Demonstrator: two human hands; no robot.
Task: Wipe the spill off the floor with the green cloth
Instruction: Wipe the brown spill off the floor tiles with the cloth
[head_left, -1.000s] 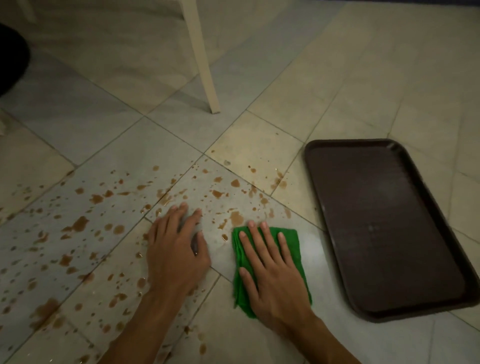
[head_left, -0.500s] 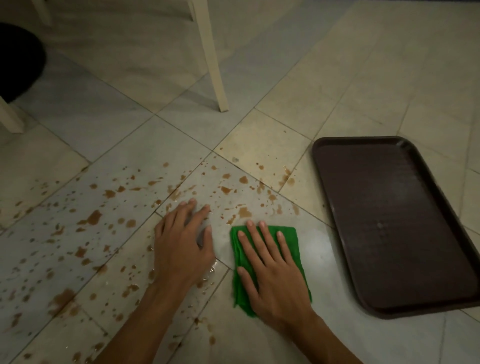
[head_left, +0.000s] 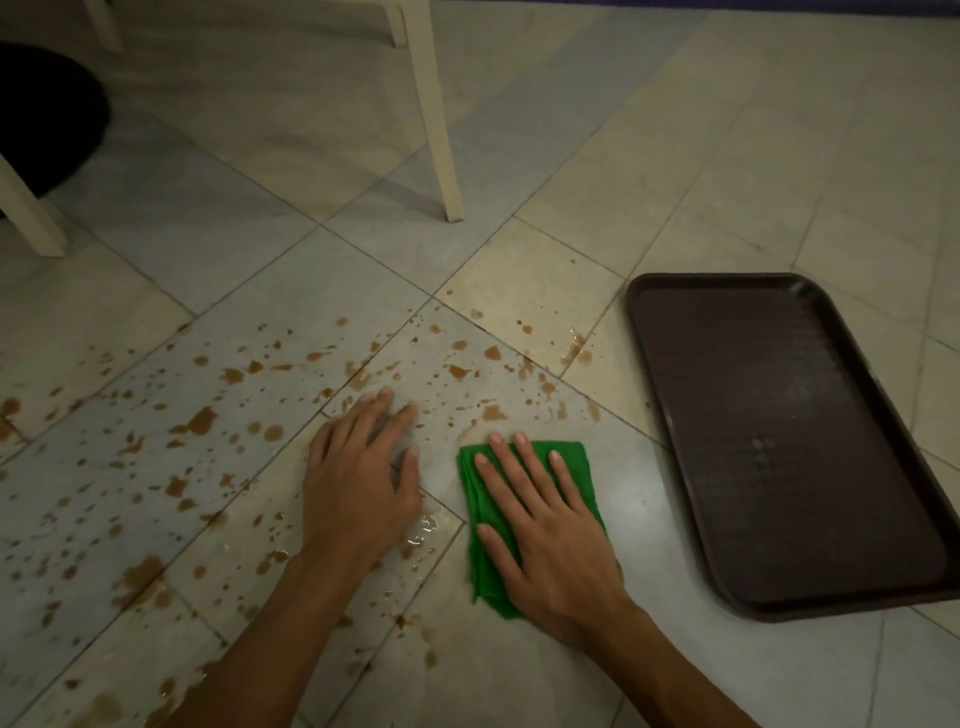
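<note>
The right hand (head_left: 550, 525) lies flat on the green cloth (head_left: 579, 465); its 4 fingers (head_left: 530, 467) are straight and slightly spread, the thumb out to the side, so it presses the folded cloth onto the floor (head_left: 519, 270) rather than gripping it. 2 fingertips reach the cloth's far edge; green shows in the gaps between the fingers and along the thumb side down towards the wrist.

The left hand (head_left: 358, 483) rests palm-down on the tile beside it, holding nothing, fingers (head_left: 379, 415) straight and close together; a strip of bare tile keeps its thumb apart from the cloth.

The spill (head_left: 200, 421) is a scatter of brown drops; some lie just past the fingertips of both hands, and most spread wide to the outer side of the left fingers. A few clear wet beads sit near the heel of the left palm.

A dark brown tray (head_left: 779, 441) lies on the floor on the outer side of the right fingers, near the cloth but not touching it; a pale chair leg (head_left: 439, 130) stands well beyond the fingertips.
</note>
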